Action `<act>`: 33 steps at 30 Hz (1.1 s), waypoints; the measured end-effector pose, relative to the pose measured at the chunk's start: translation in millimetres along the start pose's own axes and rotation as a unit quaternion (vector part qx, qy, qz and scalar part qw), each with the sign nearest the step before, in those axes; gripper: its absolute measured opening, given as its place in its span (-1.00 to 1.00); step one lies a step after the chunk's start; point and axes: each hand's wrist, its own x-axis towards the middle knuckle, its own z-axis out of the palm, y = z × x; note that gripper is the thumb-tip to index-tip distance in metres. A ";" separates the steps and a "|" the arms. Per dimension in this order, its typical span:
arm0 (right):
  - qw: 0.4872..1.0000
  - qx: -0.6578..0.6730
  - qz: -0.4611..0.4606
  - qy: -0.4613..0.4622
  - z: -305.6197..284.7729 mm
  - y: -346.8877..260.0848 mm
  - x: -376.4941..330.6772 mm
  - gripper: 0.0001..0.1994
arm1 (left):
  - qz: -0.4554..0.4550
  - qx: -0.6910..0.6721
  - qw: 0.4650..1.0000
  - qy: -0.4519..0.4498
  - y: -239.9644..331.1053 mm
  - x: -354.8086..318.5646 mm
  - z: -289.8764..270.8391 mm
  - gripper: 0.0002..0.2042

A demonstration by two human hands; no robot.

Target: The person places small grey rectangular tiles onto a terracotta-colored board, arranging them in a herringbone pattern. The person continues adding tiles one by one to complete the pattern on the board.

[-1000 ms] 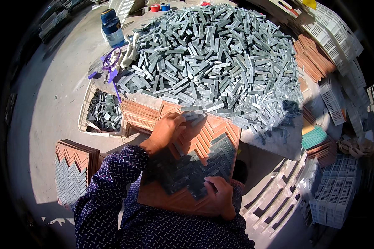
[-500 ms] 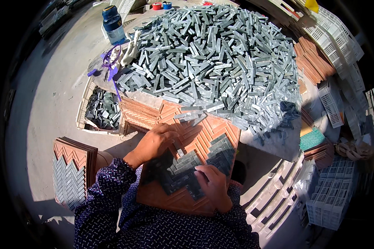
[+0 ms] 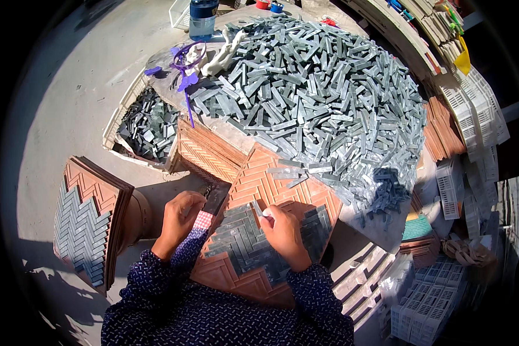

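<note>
A terracotta-coloured moulded board (image 3: 252, 167) with herringbone grooves lies in front of me, tilted toward my lap. Dark grey stone strips (image 3: 236, 233) fill a zigzag band across its middle; bare grooves show above and below. Over the upper edge of that band, my right hand (image 3: 284, 233) is closed in a pinch, its fingertips at a strip there; a small pale spot shows between them. Left of the board hovers my left hand (image 3: 180, 222), fingers curled together, and whatever they may hold is hidden. Loose strips (image 3: 297, 176) rest on the board's top edge.
A big heap of grey strips (image 3: 323, 86) covers the table beyond. To the left are a crate of dark pieces (image 3: 150, 124) and a stack of boards (image 3: 92, 213), its top one filled. Gloves (image 3: 225, 55), a water bottle (image 3: 202, 20) and white crates (image 3: 427, 305) stand around.
My left hand has drawn back from the board to its left side. My right hand has moved up to the filled band's upper edge. The whole view has shifted somewhat.
</note>
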 end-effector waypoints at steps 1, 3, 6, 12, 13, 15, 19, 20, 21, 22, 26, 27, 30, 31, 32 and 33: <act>1.000 -0.011 -0.002 -0.002 0.5 -1.7 -2.0 -0.87 | -0.013 -0.007 1.000 -0.002 -1.8 -0.7 0.8 -0.87; 0.999 -0.031 -0.012 -0.005 1.6 -6.0 -2.8 -0.89 | 0.002 -0.016 1.000 -0.004 -0.3 0.9 4.2 -0.87; 0.998 -0.062 -0.016 0.004 0.7 -10.1 -2.3 -0.91 | 0.013 -0.035 0.999 -0.014 0.5 4.2 12.8 -0.87; 0.998 -0.040 -0.025 0.030 5.5 -9.0 0.2 -0.93 | 0.019 -0.047 0.998 -0.034 -6.3 0.6 22.5 -0.88; 0.999 -0.049 -0.017 0.010 5.3 -7.8 -0.1 -0.91 | 0.017 -0.046 0.998 -0.034 -5.7 0.0 23.5 -0.88; 0.997 -0.069 -0.002 -0.028 2.4 -7.6 2.4 -0.87 | 0.018 -0.044 0.998 -0.035 -3.2 0.7 24.0 -0.88; 0.999 -0.026 -0.034 0.026 -7.9 2.2 24.6 -0.83 | 0.016 -0.044 0.999 -0.022 -4.4 -1.7 18.5 -0.88; 0.995 -0.045 -0.045 0.080 -13.6 8.9 33.3 -0.81 | 0.018 -0.051 0.998 -0.022 -2.7 0.7 17.8 -0.88; 0.988 -0.071 -0.063 0.124 -16.2 15.5 44.8 -0.77 | 0.018 -0.053 0.998 -0.018 -2.8 1.1 15.7 -0.88; 0.989 -0.067 -0.066 0.117 -23.6 21.1 51.6 -0.72 | 0.014 -0.048 0.999 -0.016 -3.2 0.5 14.2 -0.87; 0.977 -0.176 -0.027 0.114 -41.4 25.8 66.9 -0.69 | 0.014 -0.042 0.999 -0.008 -8.6 -3.8 12.6 -0.87; 0.975 -0.198 -0.005 0.104 -42.1 23.5 68.1 -0.69 | 0.016 -0.042 0.999 -0.004 -10.6 -5.9 12.5 -0.87; 0.971 -0.217 -0.030 0.095 -39.1 26.9 71.1 -0.69 | 0.007 -0.026 1.000 -0.009 -11.8 -7.9 10.9 -0.88; 0.974 -0.205 -0.057 0.079 -39.7 29.0 72.5 -0.69 | 0.003 -0.028 1.000 -0.010 -12.5 -9.3 11.7 -0.88; 0.975 -0.195 -0.082 0.065 -42.9 31.8 74.1 -0.70 | 0.000 -0.032 0.999 -0.012 -13.6 -9.4 13.6 -0.89; 0.976 -0.184 -0.107 0.051 -46.5 34.5 75.9 -0.70 | -0.002 -0.036 0.999 -0.015 -13.9 -9.1 15.2 -0.89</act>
